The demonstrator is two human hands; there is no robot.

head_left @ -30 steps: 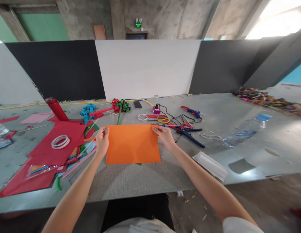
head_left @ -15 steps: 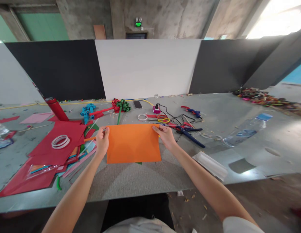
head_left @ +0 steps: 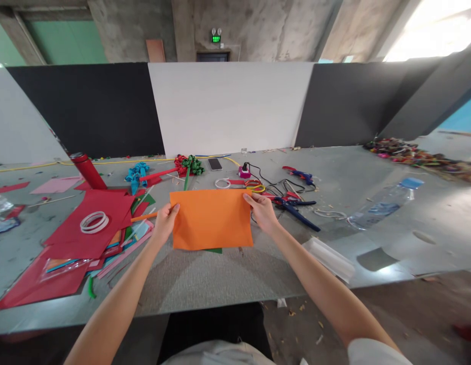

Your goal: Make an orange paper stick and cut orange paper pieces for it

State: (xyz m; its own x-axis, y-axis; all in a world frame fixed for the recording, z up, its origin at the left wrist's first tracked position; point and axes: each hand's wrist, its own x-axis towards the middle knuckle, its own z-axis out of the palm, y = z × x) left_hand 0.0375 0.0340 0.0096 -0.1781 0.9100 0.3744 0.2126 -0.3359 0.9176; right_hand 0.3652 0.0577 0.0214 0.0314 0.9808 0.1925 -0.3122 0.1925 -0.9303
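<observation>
An orange sheet is held up above the grey table, spread between my two hands. My left hand pinches its left edge, thumb in front. At the upper right corner my right hand grips the sheet between thumb and fingers. Part of a green piece shows below the sheet's lower edge; the rest is hidden. An orange strip lies just left of my left hand.
Red sheets with white rings lie left, near a red bottle. Behind are pompoms, a phone and cables. Blue-handled pliers, a plastic bottle and a white glue-stick bundle lie right.
The orange sheet has risen slightly and shifted a little right. My left hand has moved right and now grips lower on the left edge. My right hand has moved slightly right.
</observation>
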